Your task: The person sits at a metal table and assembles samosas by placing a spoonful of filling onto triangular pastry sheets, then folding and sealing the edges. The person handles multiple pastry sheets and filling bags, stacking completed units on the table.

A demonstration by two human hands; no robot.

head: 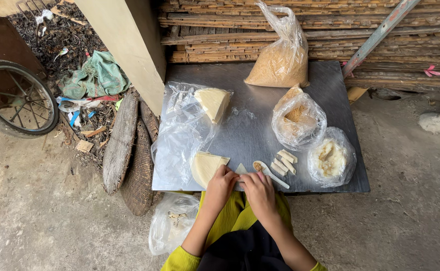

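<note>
Your left hand point(221, 181) and right hand point(258, 189) pinched a wrapper point(240, 169) beside the spoon point(270, 173); nudging it risked spilling filling

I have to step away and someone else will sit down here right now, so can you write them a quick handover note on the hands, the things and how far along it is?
Left hand and right hand: both at the near edge of the metal table, fingers together on a small pale wrapper piece; the grip itself is hidden.
Close by: stack of pale wrappers left of the hands, spoon with brown filling to the right.
Done: several small rolled pieces lie beyond the spoon.
Left: the piece in hand; plenty of wrappers remain, including a second stack on clear plastic.
Supplies: bags of brown crumbs and a bag of white filling.
</note>
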